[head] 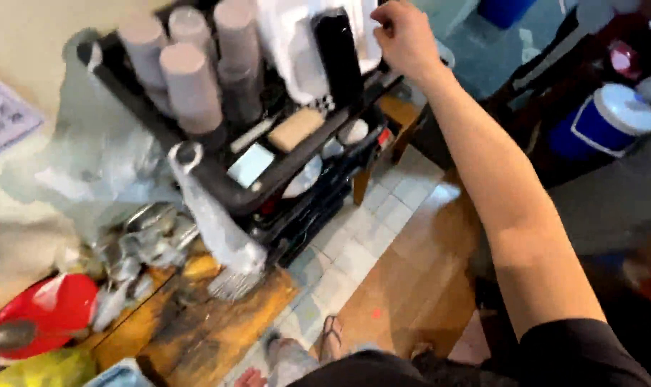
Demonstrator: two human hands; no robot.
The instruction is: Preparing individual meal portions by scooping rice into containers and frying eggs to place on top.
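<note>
Right hand: the right hand (404,36) is reaching out at arm's length to the top of the black rack (218,183); its fingers are curling in narrow against the edge of a white container (286,43), but motion blur is hiding whether they are actually gripping it.
Left hand: it is lying out of the frame, so nothing can be told about its fingers.
White container: it is standing on the rack's upper tier, just beside a tall black bottle (338,57); its top is being cut off by the upper edge of the view.
Cups: several grey cups (189,82) are sitting upside down at the rack's left end, some cropped at the top.
Rack's lower tier: a tan block (295,129) and a pale square thing (250,165) are lying there; what they are is hard to make out.
Plastic bags: clear plastic bags (96,172) are hanging off the rack's left side, veiling whatever is behind them.
Counter: a red lid (49,315) and a heap of metal utensils (150,240) are resting on the worn wooden counter (196,337), all smeared by blur.
Floor: a blue bucket with a white lid (605,118) is standing well apart on the right, and the person's sandalled foot (331,337) is showing on the tiled floor (361,244).
</note>
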